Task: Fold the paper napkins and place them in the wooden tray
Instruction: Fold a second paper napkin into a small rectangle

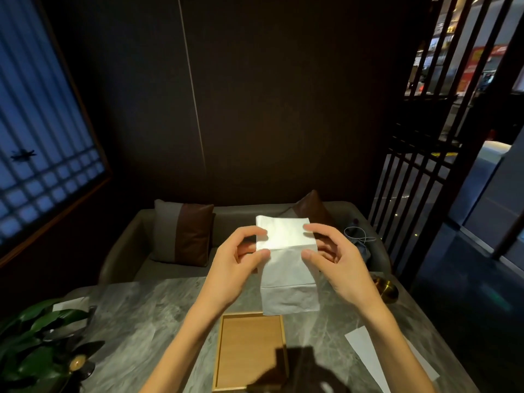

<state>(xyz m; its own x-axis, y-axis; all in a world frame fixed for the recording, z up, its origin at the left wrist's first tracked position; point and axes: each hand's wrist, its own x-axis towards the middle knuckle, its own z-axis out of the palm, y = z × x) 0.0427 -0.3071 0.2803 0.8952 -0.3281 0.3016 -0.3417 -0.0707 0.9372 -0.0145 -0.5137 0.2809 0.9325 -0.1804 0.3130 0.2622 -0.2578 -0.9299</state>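
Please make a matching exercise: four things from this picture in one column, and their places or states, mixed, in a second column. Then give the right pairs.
Things:
1. napkin
2. tray
3. plant
4. cushion

Places or states:
A. on the sofa behind the table
B. at the table's left edge
C. held up by the left hand and right hand
D. lying on the table, holding nothing

Pairs: 1-C, 2-D, 3-B, 4-A

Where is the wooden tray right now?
The wooden tray lies flat on the marble table, low in the middle of the head view, just below the napkin held up between both hands.
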